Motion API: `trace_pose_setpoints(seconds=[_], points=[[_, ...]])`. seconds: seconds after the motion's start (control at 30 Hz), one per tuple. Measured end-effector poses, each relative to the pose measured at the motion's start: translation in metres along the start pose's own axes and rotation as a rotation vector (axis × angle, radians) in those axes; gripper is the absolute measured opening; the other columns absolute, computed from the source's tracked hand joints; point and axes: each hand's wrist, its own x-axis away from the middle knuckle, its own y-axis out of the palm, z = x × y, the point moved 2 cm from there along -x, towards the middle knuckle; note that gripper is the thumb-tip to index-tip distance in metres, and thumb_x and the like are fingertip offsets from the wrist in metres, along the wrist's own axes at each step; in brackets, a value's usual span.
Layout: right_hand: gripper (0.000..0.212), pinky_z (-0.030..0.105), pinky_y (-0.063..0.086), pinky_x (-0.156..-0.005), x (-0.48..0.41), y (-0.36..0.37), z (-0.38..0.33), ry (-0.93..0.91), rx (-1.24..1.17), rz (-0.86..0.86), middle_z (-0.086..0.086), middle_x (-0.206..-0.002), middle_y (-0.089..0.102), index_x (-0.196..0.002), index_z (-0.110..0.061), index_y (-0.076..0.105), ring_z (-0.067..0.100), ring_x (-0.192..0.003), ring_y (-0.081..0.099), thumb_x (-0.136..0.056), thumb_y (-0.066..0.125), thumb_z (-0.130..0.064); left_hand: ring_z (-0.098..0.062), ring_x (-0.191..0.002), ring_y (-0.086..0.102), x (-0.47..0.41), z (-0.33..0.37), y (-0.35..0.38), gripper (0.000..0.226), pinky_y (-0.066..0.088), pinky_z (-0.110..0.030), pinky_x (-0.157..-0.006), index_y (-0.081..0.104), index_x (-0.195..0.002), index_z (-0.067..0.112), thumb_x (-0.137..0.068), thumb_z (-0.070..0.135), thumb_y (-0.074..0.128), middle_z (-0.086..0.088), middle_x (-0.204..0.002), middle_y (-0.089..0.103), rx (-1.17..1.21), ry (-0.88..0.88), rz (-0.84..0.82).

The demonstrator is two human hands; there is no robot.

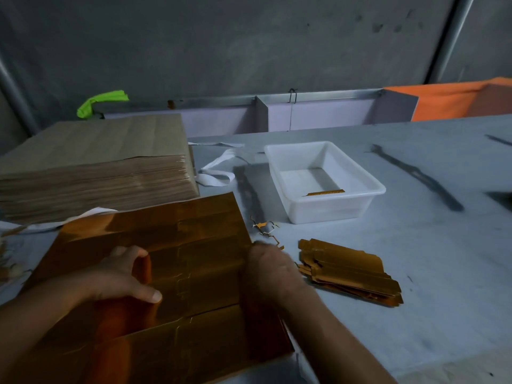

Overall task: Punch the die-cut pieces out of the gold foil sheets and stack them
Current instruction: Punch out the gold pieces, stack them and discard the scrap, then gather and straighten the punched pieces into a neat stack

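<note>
A large gold foil sheet [171, 245] with die-cut lines lies on the grey table in front of me. My left hand [122, 275] rests on its left middle, fingers curved, thumb pressed flat on the foil. My right hand [270, 270] is at the sheet's right edge, blurred; its fingers seem to curl over that edge. A loose pile of punched-out gold pieces [350, 271] lies to the right of the sheet. Thin gold scraps [266, 230] lie just beyond my right hand.
A tall stack of sheets, brown side up [94, 162], stands at the back left. A white plastic tub [324, 181] with one gold strip [325, 192] inside sits behind the pile. White strapping [216, 173] lies between stack and tub. More scraps lie at the far left edge.
</note>
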Motion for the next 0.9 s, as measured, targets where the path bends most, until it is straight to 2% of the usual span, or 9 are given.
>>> trace_pose_setpoints(seconds=[0.13, 0.3, 0.4, 0.5, 0.6, 0.8, 0.83, 0.9], points=[[0.042, 0.038, 0.046, -0.098, -0.007, -0.037, 0.056, 0.217, 0.027, 0.118, 0.009, -0.131, 0.057, -0.135, -0.017, 0.053, 0.027, -0.120, 0.054, -0.093, 0.056, -0.019, -0.033, -0.130, 0.033, 0.001, 0.002, 0.000, 0.121, 0.054, -0.047, -0.091, 0.024, -0.146, 0.030, -0.047, 0.054, 0.090, -0.003, -0.149, 0.020, 0.021, 0.001, 0.006], [0.053, 0.037, 0.046, -0.091, -0.008, -0.048, 0.117, 0.491, 0.112, -0.054, 0.012, -0.131, 0.056, -0.132, -0.012, 0.050, 0.031, -0.119, 0.054, -0.084, 0.067, -0.028, -0.032, -0.131, 0.033, 0.003, 0.002, 0.001, 0.121, 0.053, -0.048, -0.092, 0.024, -0.147, 0.031, -0.048, 0.054, 0.090, -0.003, -0.149, 0.020, 0.032, 0.005, 0.016], [0.062, 0.040, 0.046, -0.094, -0.008, -0.039, 0.134, 0.528, 0.084, -0.124, 0.012, -0.136, 0.051, -0.138, -0.014, 0.043, 0.032, -0.121, 0.052, -0.086, 0.062, -0.042, -0.034, -0.132, 0.032, 0.004, 0.004, 0.001, 0.121, 0.052, -0.052, -0.095, 0.024, -0.147, 0.030, -0.049, 0.052, 0.091, -0.004, -0.150, 0.019, 0.022, -0.008, 0.021], [0.063, 0.042, 0.044, -0.097, -0.009, -0.035, 0.140, 0.496, 0.133, -0.110, 0.011, -0.136, 0.043, -0.141, -0.018, 0.040, 0.033, -0.124, 0.049, -0.087, 0.060, -0.044, -0.035, -0.132, 0.032, 0.005, 0.005, 0.001, 0.120, 0.051, -0.052, -0.095, 0.024, -0.147, 0.030, -0.048, 0.051, 0.090, -0.005, -0.150, 0.019, 0.027, -0.018, 0.017], [0.063, 0.042, 0.044, -0.096, -0.009, -0.039, 0.140, 0.486, 0.170, -0.110, 0.010, -0.135, 0.045, -0.139, -0.020, 0.041, 0.033, -0.124, 0.047, -0.085, 0.063, -0.045, -0.036, -0.132, 0.031, 0.007, 0.007, 0.001, 0.123, 0.051, -0.052, -0.094, 0.025, -0.147, 0.029, -0.044, 0.054, 0.089, -0.005, -0.151, 0.019, 0.024, -0.022, 0.020], [0.056, 0.041, 0.048, -0.096, -0.002, -0.046, 0.137, 0.521, 0.124, -0.157, 0.011, -0.129, 0.047, -0.134, -0.014, 0.045, 0.032, -0.119, 0.050, -0.083, 0.061, -0.031, -0.036, -0.132, 0.032, 0.010, 0.011, 0.001, 0.127, 0.052, -0.051, -0.091, 0.025, -0.147, 0.029, -0.038, 0.055, 0.087, -0.006, -0.151, 0.019, 0.029, -0.030, 0.018], [0.049, 0.040, 0.050, -0.094, -0.001, -0.047, 0.136, 0.522, 0.120, -0.165, 0.011, -0.120, 0.049, -0.128, -0.012, 0.049, 0.030, -0.114, 0.052, -0.083, 0.061, -0.028, -0.036, -0.132, 0.032, 0.011, 0.011, 0.001, 0.128, 0.052, -0.050, -0.091, 0.025, -0.147, 0.029, -0.038, 0.055, 0.086, -0.006, -0.151, 0.019, 0.027, -0.030, 0.016], [0.025, 0.035, 0.051, -0.085, 0.001, -0.050, 0.133, 0.515, 0.120, -0.192, 0.008, -0.097, 0.051, -0.104, -0.009, 0.056, 0.027, -0.099, 0.055, -0.082, 0.060, -0.021, -0.036, -0.132, 0.032, 0.012, 0.012, 0.001, 0.129, 0.052, -0.049, -0.089, 0.025, -0.148, 0.028, -0.037, 0.055, 0.085, -0.006, -0.150, 0.020, 0.017, -0.033, 0.019]])
